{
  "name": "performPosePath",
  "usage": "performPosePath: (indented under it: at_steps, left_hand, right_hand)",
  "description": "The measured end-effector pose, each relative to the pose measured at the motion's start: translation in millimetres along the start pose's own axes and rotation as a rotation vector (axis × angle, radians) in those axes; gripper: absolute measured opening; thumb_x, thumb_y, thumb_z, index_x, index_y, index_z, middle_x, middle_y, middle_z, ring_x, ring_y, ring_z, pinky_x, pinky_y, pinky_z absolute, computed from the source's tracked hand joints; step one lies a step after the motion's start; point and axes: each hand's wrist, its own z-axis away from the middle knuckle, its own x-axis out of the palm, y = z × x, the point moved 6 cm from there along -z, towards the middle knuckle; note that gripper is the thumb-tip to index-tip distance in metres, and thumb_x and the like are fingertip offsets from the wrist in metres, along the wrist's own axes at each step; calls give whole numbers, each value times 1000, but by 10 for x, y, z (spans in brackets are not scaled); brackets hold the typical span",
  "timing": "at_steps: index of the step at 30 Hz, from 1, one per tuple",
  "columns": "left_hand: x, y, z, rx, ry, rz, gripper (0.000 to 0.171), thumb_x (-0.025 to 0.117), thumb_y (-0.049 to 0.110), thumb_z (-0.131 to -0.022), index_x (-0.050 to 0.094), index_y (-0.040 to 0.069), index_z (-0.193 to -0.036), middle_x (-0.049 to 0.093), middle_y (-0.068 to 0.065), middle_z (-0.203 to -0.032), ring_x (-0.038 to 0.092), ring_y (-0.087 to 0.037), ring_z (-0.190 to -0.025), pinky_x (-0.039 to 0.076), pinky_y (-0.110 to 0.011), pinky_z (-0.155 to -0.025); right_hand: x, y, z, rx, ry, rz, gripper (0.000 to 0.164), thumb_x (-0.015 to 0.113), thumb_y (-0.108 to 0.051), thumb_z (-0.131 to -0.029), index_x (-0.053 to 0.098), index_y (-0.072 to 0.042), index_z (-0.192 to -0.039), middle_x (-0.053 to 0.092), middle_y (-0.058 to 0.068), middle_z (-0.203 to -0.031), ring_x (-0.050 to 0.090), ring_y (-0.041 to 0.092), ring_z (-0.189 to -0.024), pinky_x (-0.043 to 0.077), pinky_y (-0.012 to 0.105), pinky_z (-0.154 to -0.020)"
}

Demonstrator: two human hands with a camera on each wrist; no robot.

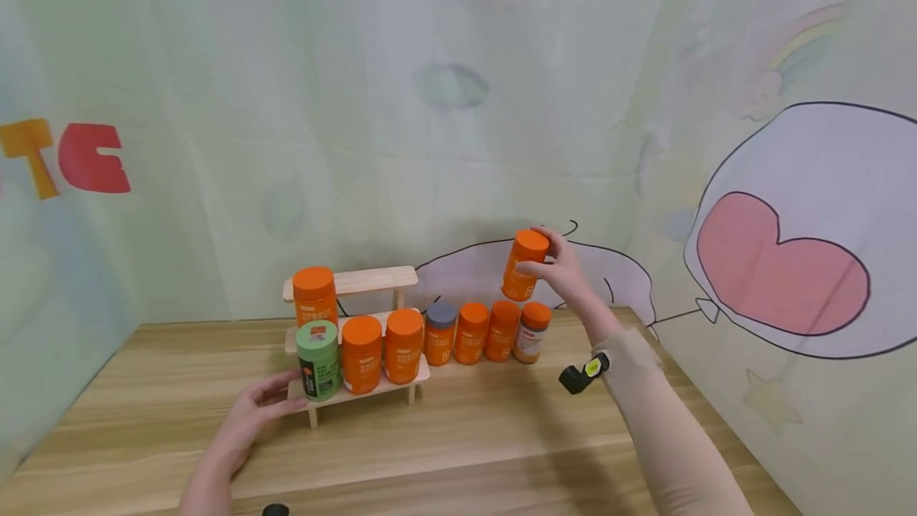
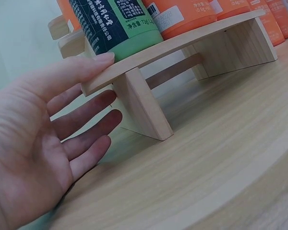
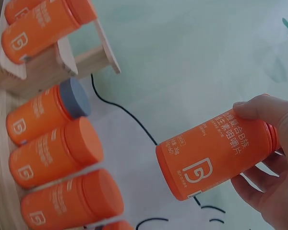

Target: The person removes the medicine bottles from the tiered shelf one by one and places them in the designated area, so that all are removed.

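My left hand (image 1: 252,418) is at the left end of a tiered wooden rack (image 1: 376,280). In the left wrist view, the thumb lies on top of the rack's lowest board (image 2: 182,43) and the index finger is beneath it, pinching the end. Right beside the thumb is a green bottle (image 1: 318,365). My right hand (image 1: 568,275) grips an orange supplement bottle (image 1: 524,267) near its lid, raised above the table and slightly tilted. The right wrist view shows the thumb on one side of this bottle (image 3: 211,148) and fingers on the other.
Two orange bottles (image 1: 361,357) share the rack's front with the green one; another orange bottle (image 1: 315,293) stands higher. Right of the rack, a grey-lidded bottle (image 1: 440,337), two orange bottles (image 1: 471,334) and a clear-sided jar (image 1: 532,334) line the table before a printed curtain (image 1: 322,142).
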Motion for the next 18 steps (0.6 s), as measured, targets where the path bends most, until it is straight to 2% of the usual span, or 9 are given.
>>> performPosePath:
  at_steps: [5, 18]
  left_hand:
    - [-19, 5, 12, 0, 5, 6, 73, 69, 24, -91, 34, -9, -146, 31, -33, -152, 32, -46, -138, 27, -58, -113]
    - [-31, 24, 50, 12, 2, 15, 73, 70, 24, -90, 35, -9, -145, 29, -34, -152, 30, -48, -139, 23, -61, -114]
  right_hand:
    - [-166, 125, 46, 0, 21, 8, 75, 69, -12, -89, 30, -7, -152, 49, 21, -141, 46, 35, -125, 40, 52, -104]
    - [-526, 521, 232, 57, 143, 27, 71, 66, -6, -89, 31, -1, -150, 45, 25, -141, 43, 35, -125, 36, 50, -108]
